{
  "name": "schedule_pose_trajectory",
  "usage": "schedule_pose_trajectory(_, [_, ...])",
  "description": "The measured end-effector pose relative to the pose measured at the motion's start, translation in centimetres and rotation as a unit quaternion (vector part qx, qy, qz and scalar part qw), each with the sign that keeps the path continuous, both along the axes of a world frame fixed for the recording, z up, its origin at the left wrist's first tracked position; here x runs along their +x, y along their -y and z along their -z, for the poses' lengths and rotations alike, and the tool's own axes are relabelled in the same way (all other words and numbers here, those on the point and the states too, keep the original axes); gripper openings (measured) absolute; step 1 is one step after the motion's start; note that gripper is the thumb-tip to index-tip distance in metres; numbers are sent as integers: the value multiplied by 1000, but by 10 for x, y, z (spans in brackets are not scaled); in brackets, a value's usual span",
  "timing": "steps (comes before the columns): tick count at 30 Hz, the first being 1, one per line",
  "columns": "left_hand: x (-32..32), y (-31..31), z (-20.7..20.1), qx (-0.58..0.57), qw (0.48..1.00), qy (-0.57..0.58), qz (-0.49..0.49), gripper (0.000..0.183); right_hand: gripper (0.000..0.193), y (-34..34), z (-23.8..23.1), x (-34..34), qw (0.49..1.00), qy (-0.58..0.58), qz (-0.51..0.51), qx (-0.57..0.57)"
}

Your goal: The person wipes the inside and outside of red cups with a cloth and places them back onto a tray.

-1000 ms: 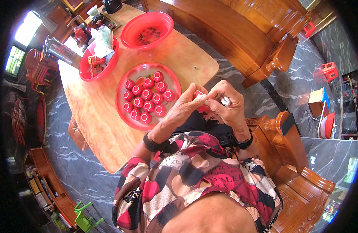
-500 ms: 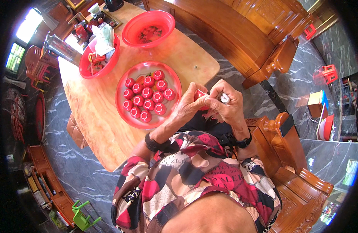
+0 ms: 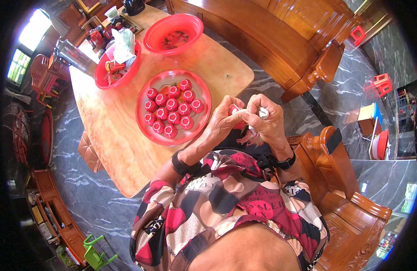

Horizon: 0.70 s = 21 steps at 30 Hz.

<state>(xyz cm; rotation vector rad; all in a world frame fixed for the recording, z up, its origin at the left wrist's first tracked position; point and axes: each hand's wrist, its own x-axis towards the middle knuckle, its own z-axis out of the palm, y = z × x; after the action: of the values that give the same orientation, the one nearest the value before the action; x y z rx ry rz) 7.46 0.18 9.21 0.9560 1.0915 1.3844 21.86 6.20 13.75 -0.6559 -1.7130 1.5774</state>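
Your left hand has a snug grip on a small red piece, probably a cup, beyond the desk's edge; your right hand holds crumpled white material. Steady the left, keep right fingertips light.

The letters that show best are on the person's shirt. On its front is a dark red patch with 4 rows of dark capital letters, some big and some small. The folds bend the rows and hide parts of them. A pale patch on the other side of the front has 2 short rows of letters. More letters sit on the right sleeve, and they are tipped over. The things on the low shelf are too small to read.
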Motion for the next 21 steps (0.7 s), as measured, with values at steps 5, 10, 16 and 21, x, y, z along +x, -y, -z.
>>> schedule_pose_trajectory(5, [-1, 11, -2, 1, 993, 92, 78, 36, 18, 8, 1, 5, 995, -86, -34, -20])
schedule_pose_trajectory(10, [1, 20, -15, 14, 999, 17, 43, 37, 11, 24, -5, 6, 995, -90, 18, 37])
schedule_pose_trajectory(16, [2, 24, -22, 16, 1000, 11, -18, 42, 4, 34, -8, 0, 978, -73, 53, 186])
schedule_pose_trajectory(21, [5, 26, -17, 48, 996, -42, -58, 39, 6, 44, -10, -2, 985, -46, 93, 136])
